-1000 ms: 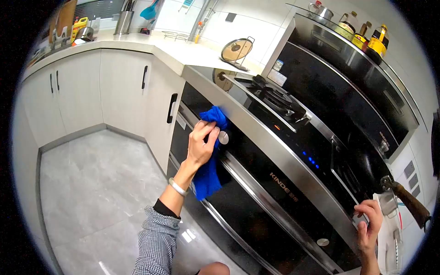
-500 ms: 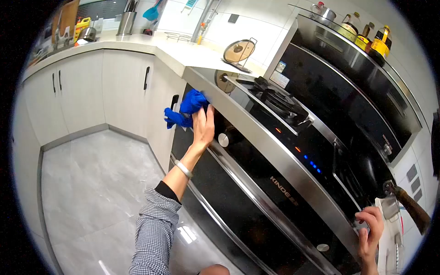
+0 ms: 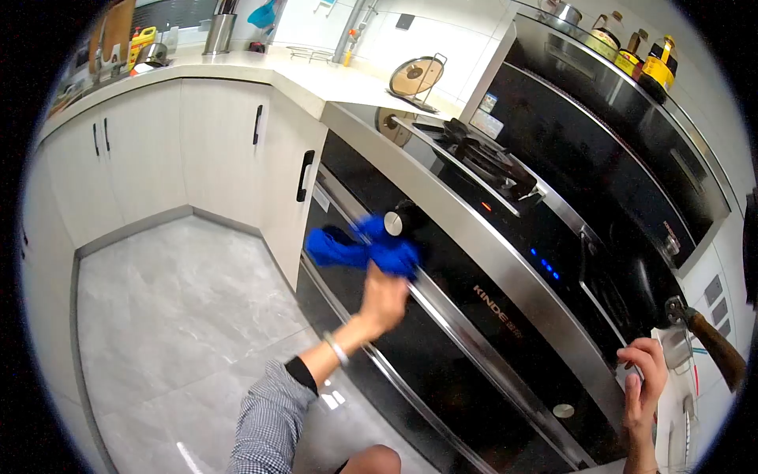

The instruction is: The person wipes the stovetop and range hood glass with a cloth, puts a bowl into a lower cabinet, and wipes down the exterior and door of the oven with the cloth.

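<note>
My left hand [image 3: 385,302] grips a bright blue cloth [image 3: 391,251], blurred by motion, against the black front of the stove unit [image 3: 505,359]. The cloth lies just below the left round knob [image 3: 393,223], over the upper steel handle bar [image 3: 466,328]; part of it hangs loose to the left. My right hand [image 3: 646,379] is at the stove's right front corner, fingers bent and thumb apart, with nothing visible in it. Whether its fingers press on the steel edge I cannot tell.
A wok with a wooden handle [image 3: 717,347] stands near my right hand. Behind are a burner grate [image 3: 489,162], a glass lid on a stand [image 3: 416,77] and bottles [image 3: 658,69] on the hood. Pale cabinets [image 3: 221,150] line the left above grey floor tiles [image 3: 174,316].
My left hand has moved the blue cloth down and right, from the upper left corner of the stove front to below the knob. My right hand stays at the stove's corner.
</note>
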### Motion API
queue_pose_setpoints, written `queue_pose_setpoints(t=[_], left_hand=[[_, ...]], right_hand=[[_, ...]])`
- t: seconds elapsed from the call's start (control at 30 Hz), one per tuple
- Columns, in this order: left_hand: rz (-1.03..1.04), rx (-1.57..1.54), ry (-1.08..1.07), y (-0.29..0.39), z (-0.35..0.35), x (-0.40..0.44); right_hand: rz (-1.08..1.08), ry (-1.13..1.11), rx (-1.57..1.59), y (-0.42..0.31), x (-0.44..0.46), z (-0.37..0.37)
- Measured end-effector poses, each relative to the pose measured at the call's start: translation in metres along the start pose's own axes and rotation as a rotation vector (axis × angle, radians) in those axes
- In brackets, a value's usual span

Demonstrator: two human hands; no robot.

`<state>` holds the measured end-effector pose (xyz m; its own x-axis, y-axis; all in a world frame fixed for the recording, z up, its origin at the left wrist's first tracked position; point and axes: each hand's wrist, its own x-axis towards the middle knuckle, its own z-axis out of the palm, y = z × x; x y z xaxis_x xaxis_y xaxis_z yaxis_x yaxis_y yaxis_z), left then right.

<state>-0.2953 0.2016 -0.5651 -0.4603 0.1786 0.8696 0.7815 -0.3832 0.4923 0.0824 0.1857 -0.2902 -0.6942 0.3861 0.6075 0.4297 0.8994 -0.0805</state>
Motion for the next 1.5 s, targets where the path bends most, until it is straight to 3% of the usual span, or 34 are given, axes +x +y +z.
queue_pose_setpoints(t=[0.03, 0.07, 0.2, 0.23, 0.27, 0.33, 0.53, 0.57, 0.63, 0.67, 0.73, 0.77, 0.8, 0.83, 0.9, 0.97, 1.07, 1.1, 1.13, 1.2, 1.4, 1.5], left_hand=[[-0.029, -0.166, -0.057, 0.037, 0.011, -0.010], [0.228, 0.014, -0.163, 0.049, 0.019, -0.024], [-0.093, -0.132, 0.066, 0.058, 0.028, 0.003], [0.009, 0.182, -0.012, 0.046, 0.022, 0.020], [-0.099, 0.222, 0.062, 0.055, 0.029, 0.021], [-0.207, -0.049, 0.205, 0.074, 0.045, 0.018], [0.391, -0.224, -0.082, 0.186, 0.108, -0.064], [0.385, -0.231, -0.083, 0.188, 0.108, -0.070], [0.606, -0.176, -0.199, 0.183, 0.102, -0.070], [0.494, -0.110, -0.300, 0.169, 0.106, -0.073], [0.360, 0.008, -0.087, 0.146, 0.091, -0.045], [-0.189, -0.068, 0.064, 0.157, 0.084, -0.028], [-0.024, 0.116, 0.099, 0.145, 0.086, -0.021], [-0.047, 0.066, 0.067, 0.147, 0.094, -0.030], [0.095, 0.060, -0.093, 0.163, 0.104, -0.057], [0.134, -0.149, -0.142, 0.207, 0.108, -0.078], [-0.112, -0.535, -0.277, 0.219, 0.148, -0.175], [0.292, -0.194, -0.396, 0.213, 0.156, -0.203], [0.178, -0.322, -0.314, 0.229, 0.156, -0.211], [0.011, -0.446, -0.517, 0.254, 0.152, -0.215], [0.227, -0.211, -0.298, 0.340, 0.165, -0.163], [0.144, -0.182, -0.306, 0.386, 0.195, -0.159]], right_hand=[[-0.009, -0.002, 0.005, 0.000, 0.000, -0.001], [0.001, -0.002, -0.005, 0.000, 0.000, 0.000], [-0.041, -0.012, -0.045, 0.004, -0.001, -0.004], [-0.074, -0.007, -0.045, 0.005, 0.000, -0.004], [-0.098, -0.005, -0.044, 0.004, -0.001, -0.004], [-0.118, 0.008, -0.041, 0.008, -0.001, -0.004], [-0.179, 0.030, -0.060, 0.009, -0.004, -0.005], [-0.224, 0.038, -0.081, 0.011, -0.004, -0.006], [-0.246, 0.059, -0.099, 0.014, -0.008, -0.006], [-0.267, 0.081, -0.114, 0.014, -0.010, -0.007], [-0.313, 0.137, -0.157, 0.016, -0.013, -0.010], [-0.316, 0.187, -0.160, 0.016, -0.015, -0.012], [-0.314, 0.235, -0.161, 0.014, -0.020, -0.013], [-0.335, 0.281, -0.167, 0.011, -0.027, -0.017], [-0.368, 0.367, -0.142, 0.006, -0.052, -0.020], [-0.382, 0.444, -0.107, 0.004, -0.083, -0.016], [-0.262, 0.492, -0.027, 0.003, -0.125, 0.002], [-0.216, 0.470, -0.029, 0.005, -0.138, 0.007], [-0.186, 0.481, 0.004, 0.009, -0.150, 0.014], [-0.056, 0.467, -0.005, 0.010, -0.175, 0.016], [0.149, 0.557, -0.036, 0.024, -0.234, -0.006], [0.254, 0.611, -0.012, 0.034, -0.261, -0.012]])
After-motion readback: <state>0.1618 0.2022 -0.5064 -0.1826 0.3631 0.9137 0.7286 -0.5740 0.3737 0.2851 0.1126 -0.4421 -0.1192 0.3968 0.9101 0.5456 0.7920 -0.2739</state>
